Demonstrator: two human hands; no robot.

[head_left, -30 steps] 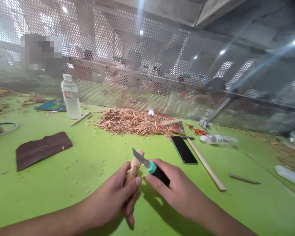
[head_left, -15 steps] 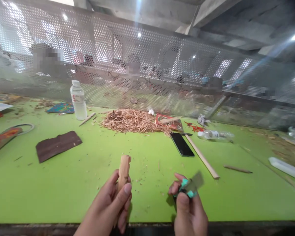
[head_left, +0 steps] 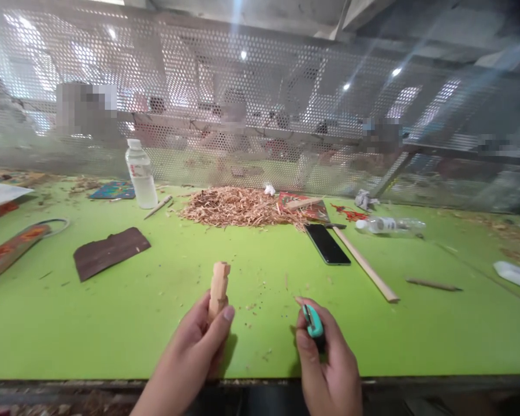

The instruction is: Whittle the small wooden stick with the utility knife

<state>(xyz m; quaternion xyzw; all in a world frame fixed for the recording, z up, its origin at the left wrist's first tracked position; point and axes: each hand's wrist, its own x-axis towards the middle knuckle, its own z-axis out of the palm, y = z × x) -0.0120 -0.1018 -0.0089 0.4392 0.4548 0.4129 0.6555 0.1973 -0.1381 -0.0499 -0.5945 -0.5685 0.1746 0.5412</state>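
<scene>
My left hand [head_left: 199, 338] is closed around a small notched piece of carved wood [head_left: 219, 283], whose pale upper end stands up above the thumb. To the right, over the front part of the green table, my right hand [head_left: 331, 352] grips a knife [head_left: 314, 323] with a teal and black handle. Metal shows in a slot of the handle, but the blade is not plainly visible. The wood and the knife are apart. Small wood chips [head_left: 255, 309] lie on the tabletop between the hands.
A heap of shavings [head_left: 238, 207] lies at the back, by a perforated screen [head_left: 260, 127]. A water bottle [head_left: 141, 176] stands left of it; a brown sheet [head_left: 112, 251] lies nearer. At right are a phone [head_left: 328, 244], a wooden strip [head_left: 368, 266], a pencil [head_left: 433, 284] and a lying bottle [head_left: 390, 226].
My right hand has turned the knife, so the blurred grey blade seen before no longer shows and the teal handle faces me. My left hand still holds the wood. The view has shifted slightly.
</scene>
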